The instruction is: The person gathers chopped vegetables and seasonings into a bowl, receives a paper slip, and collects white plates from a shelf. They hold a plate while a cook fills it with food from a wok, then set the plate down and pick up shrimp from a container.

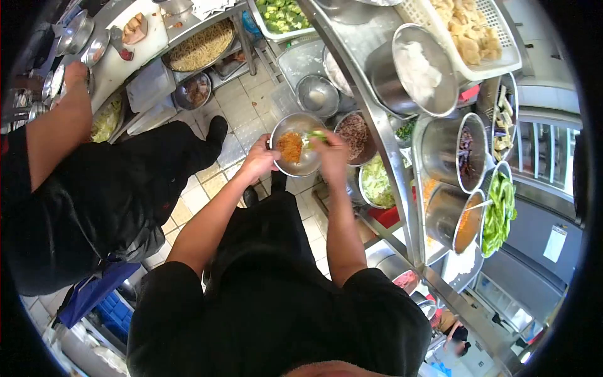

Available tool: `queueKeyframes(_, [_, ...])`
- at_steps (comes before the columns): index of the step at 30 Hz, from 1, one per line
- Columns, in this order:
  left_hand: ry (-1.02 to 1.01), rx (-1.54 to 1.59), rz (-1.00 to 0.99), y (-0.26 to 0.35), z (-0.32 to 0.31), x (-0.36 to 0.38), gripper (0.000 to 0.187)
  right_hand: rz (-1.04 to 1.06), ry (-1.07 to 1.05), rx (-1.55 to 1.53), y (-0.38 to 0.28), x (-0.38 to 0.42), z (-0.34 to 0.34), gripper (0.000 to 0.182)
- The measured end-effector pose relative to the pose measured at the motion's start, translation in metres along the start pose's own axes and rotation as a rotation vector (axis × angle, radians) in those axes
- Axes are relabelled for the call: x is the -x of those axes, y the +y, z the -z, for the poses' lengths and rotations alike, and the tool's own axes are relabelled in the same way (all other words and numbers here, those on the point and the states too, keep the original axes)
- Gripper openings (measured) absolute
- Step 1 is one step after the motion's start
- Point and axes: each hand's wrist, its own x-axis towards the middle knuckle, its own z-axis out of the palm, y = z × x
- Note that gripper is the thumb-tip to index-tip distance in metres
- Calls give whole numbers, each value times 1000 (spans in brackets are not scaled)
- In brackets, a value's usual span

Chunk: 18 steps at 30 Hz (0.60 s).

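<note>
My left hand (pixel 259 161) is closed on the left rim of a steel bowl (pixel 300 171), thumb at the edge. Inside the bowl lies a heap of orange shreds (pixel 289 147), with some whitish and green bits beside it. Over the bowl's right side is my right hand (pixel 331 154), slightly blurred, its fingers closed around some green vegetable pieces (pixel 317 135). Just right of that hand stands a container of reddish-brown minced food (pixel 353 135). Below it sits a container of chopped pale green cabbage (pixel 377 182). A steel bowl with a little white content (pixel 317 94) is behind.
A steel shelf edge (pixel 377 119) runs along my right, bearing pots of white food (pixel 418 75), dark strips (pixel 466 157) and orange liquid (pixel 468 220), plus green peppers (pixel 499 213). A co-worker (pixel 94 188) stands close on my left. Noodles (pixel 204 47) fill a tray ahead.
</note>
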Motion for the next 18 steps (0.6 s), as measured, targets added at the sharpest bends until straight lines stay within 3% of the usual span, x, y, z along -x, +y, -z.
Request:
queueKeyframes(2, [7, 10, -8, 14, -2, 15, 66, 332, -174, 333, 32, -5, -16, 19])
queueKeyframes(5, [27, 42, -37, 21, 1, 26, 62, 396, -91, 352, 16, -1, -14, 16])
queueKeyframes(8, [44, 72, -28, 33, 3, 44, 58, -5, -192, 92, -22, 8, -2, 16])
queueKeyframes(12, [26, 73, -34, 42, 10, 53, 58, 181, -96, -48, -74, 39, -13, 12])
queueKeyframes(13, [14, 141, -68, 40, 11, 52, 58, 316, -36, -94, -70, 41, -23, 13])
queueKeyframes(14, [33, 131, -60, 39, 13, 55, 58, 528, -15, 126, -57, 35, -27, 17])
queueKeyframes(16, [60, 101, -79, 54, 14, 63, 58, 526, -226, 691, -52, 37, -32, 17])
queueKeyframes(18, [69, 57, -88, 57, 25, 61, 58, 664, -162, 597, -83, 44, -42, 20])
